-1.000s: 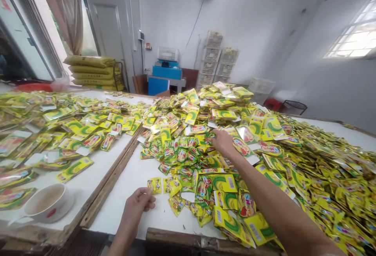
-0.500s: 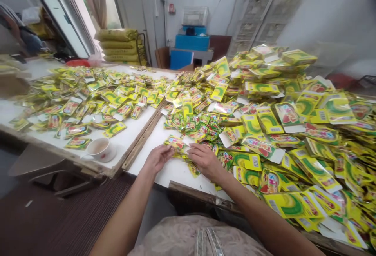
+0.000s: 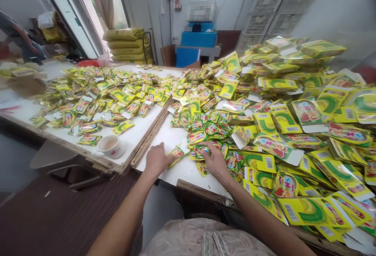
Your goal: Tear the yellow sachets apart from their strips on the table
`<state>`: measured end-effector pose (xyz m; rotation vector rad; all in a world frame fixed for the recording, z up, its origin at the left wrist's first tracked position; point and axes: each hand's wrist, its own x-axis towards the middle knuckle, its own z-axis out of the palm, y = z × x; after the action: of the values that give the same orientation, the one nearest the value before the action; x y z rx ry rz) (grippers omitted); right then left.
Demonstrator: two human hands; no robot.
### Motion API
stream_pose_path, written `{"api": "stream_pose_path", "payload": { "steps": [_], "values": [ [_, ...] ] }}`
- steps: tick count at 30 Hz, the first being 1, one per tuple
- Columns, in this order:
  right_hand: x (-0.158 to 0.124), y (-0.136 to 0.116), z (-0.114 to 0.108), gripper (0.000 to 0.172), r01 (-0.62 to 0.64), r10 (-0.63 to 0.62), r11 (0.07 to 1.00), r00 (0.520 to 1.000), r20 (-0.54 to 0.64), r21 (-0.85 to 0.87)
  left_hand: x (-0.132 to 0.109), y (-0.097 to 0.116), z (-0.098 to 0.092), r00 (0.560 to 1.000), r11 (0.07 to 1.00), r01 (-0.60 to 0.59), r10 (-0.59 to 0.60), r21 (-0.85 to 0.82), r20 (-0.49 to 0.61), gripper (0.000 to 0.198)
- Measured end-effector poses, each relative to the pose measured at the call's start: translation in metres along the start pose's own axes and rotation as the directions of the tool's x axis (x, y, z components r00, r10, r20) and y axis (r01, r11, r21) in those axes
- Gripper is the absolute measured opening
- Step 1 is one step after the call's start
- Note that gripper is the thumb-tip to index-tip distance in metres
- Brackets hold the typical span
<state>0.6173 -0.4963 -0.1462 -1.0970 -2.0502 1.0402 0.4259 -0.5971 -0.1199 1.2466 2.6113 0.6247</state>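
My left hand [image 3: 157, 160] is closed on a small yellow-green carton [image 3: 176, 157], held tilted just above the white tabletop, its white flap end toward my right hand. My right hand [image 3: 216, 163] reaches into a heap of small green-and-red sachets [image 3: 213, 128]. Its thumb and fingers close on one sachet [image 3: 199, 152] at the heap's near edge. Flat printed cartons [image 3: 264, 162], many with white end flaps up, lie piled to the right of that hand.
More cartons [image 3: 88, 105] lie spread over the left table. A teacup [image 3: 111, 146] stands near its front edge. A wooden strip [image 3: 152, 134] divides the tables. Stacked sacks [image 3: 127, 46] and blue boxes [image 3: 198, 39] are behind. Another person's arm [image 3: 25, 36] shows at far left.
My hands have moved apart. The left has drawn away with the carton, and the right has left the carton for the sachets. The view has shifted slightly.
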Motion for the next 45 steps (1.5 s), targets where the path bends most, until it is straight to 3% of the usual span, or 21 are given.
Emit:
{"api": "stream_pose_path", "payload": {
  "steps": [3,6,9,12,15,19,24,27,29,31,37,40,45],
  "values": [
    [0.003,0.001,0.003,0.030,-0.002,0.002,1.000,1.000,0.002,0.026,0.005,0.010,0.019,0.994,0.996,-0.035,0.043,-0.077,0.105,0.046],
    [0.007,0.002,0.001,0.031,-0.011,0.017,0.995,0.997,-0.069,0.099,0.001,0.004,0.030,0.992,0.984,0.026,-0.005,-0.176,0.123,0.031],
    [0.013,-0.001,0.003,0.031,0.010,0.016,0.982,0.991,-0.133,0.188,-0.009,-0.005,0.032,0.989,0.937,0.003,0.048,-0.350,0.138,0.022],
    [0.019,-0.006,0.009,0.028,0.061,-0.053,0.973,0.998,-0.040,0.224,-0.018,-0.010,0.029,0.974,0.744,0.005,0.147,-0.668,0.170,0.032],
    [0.024,-0.007,0.011,0.024,0.057,-0.091,0.975,0.984,0.152,0.216,-0.025,-0.012,0.027,0.962,0.553,0.104,0.156,-0.827,0.225,0.037],
    [0.031,-0.006,0.000,0.026,0.020,-0.109,0.972,0.922,0.371,0.235,-0.032,-0.013,0.028,0.930,0.432,0.251,0.141,-0.866,0.340,0.039],
    [0.035,-0.017,-0.008,0.023,0.039,-0.136,0.978,0.866,0.481,0.206,-0.034,-0.010,0.032,0.906,0.392,0.274,0.201,-0.878,0.372,0.040],
    [0.031,-0.026,-0.004,0.019,0.103,-0.136,0.990,0.886,0.443,0.097,-0.032,-0.006,0.035,0.910,0.365,0.262,0.214,-0.893,0.354,0.044],
    [0.026,-0.031,0.001,0.026,0.097,-0.091,0.995,0.934,0.347,-0.001,-0.031,-0.003,0.036,0.918,0.343,0.266,0.194,-0.901,0.345,0.045],
    [0.021,-0.034,0.004,0.033,0.090,-0.069,0.994,0.952,0.298,-0.058,-0.030,-0.002,0.037,0.918,0.321,0.288,0.174,-0.902,0.355,0.047],
    [0.006,-0.036,0.007,0.039,0.138,-0.175,0.975,0.960,0.219,0.175,-0.032,-0.006,0.030,0.908,0.231,0.365,0.123,-0.902,0.399,0.046],
    [-0.001,-0.040,0.010,0.036,0.204,-0.232,0.970,0.939,0.254,0.133,-0.033,-0.008,0.027,0.906,0.193,0.388,0.098,-0.901,0.412,0.041],
    [-0.006,-0.050,0.015,0.047,0.175,-0.190,0.981,0.940,0.282,0.079,-0.036,-0.010,0.029,0.888,0.146,0.434,0.095,-0.889,0.449,0.040]
  ]
}}
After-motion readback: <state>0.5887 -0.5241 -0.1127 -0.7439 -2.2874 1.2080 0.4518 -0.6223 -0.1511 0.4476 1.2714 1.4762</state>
